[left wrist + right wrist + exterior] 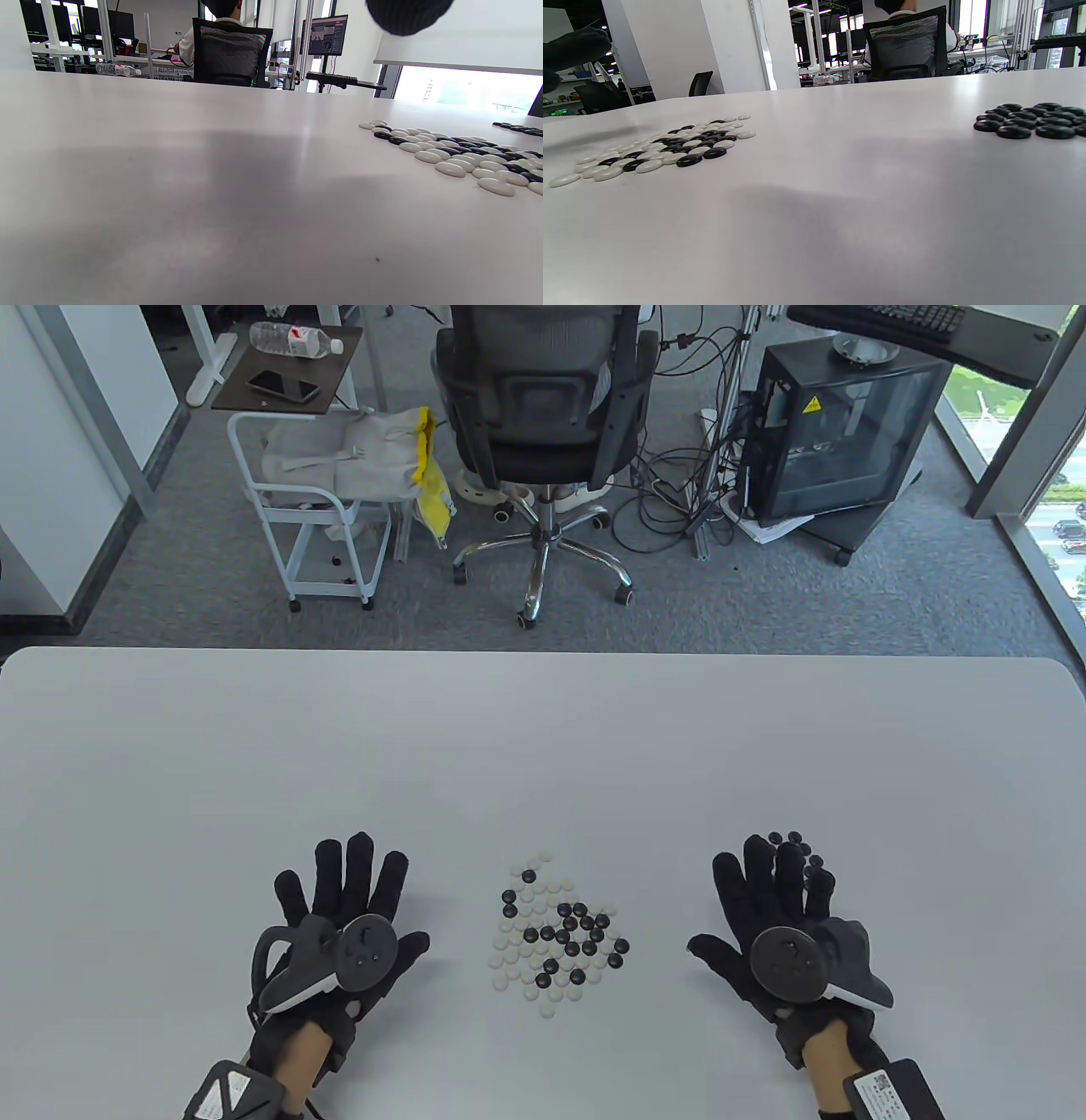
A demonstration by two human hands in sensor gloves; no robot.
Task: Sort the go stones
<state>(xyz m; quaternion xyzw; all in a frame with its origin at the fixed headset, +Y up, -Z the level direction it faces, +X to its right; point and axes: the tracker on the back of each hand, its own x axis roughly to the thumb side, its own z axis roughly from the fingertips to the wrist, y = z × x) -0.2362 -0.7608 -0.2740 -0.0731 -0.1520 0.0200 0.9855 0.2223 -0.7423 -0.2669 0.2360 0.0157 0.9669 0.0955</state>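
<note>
A mixed patch of black and white Go stones (556, 933) lies on the white table (543, 746) between my hands; it also shows in the left wrist view (458, 154) and the right wrist view (666, 146). A small group of black stones (797, 848) sits at my right hand's fingertips, partly hidden by them, and appears in the right wrist view (1031, 120). My left hand (352, 891) lies flat with fingers spread, left of the patch, holding nothing. My right hand (776, 891) lies flat with straight fingers, right of the patch.
Beyond the table's far edge stand an office chair (543, 424), a white cart (314, 509) and a black computer case (840, 432). The far half of the table is bare.
</note>
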